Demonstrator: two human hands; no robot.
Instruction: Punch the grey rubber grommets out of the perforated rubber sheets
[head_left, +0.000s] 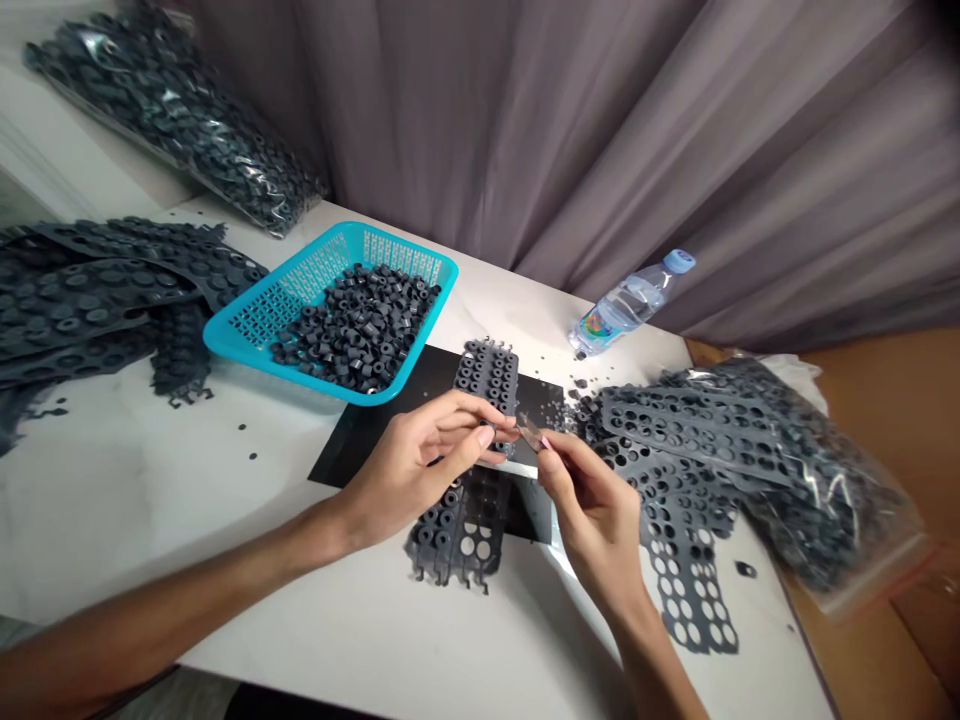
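My right hand [596,510] pinches a small, pointed metal tool [530,432]; its exact kind cannot be made out. Close to the tool's tip, my left hand [431,450] has its thumb and fingers closed on a small dark rubber piece [491,428], mostly hidden by the fingertips. Beneath both hands lies a dark grey moulded rubber sheet [487,370] with rows of round ring-shaped parts. Toward me, part of that sheet shows open round holes. A black mat [427,385] is under it.
A blue plastic basket [330,385] holds many small black rubber rings. Rubber sheets [82,300] are piled at left, below a full clear bag [187,110]. At right are punched-out sheets [690,540], another bag [817,510] and a water bottle [630,300]. Crumbs lie scattered.
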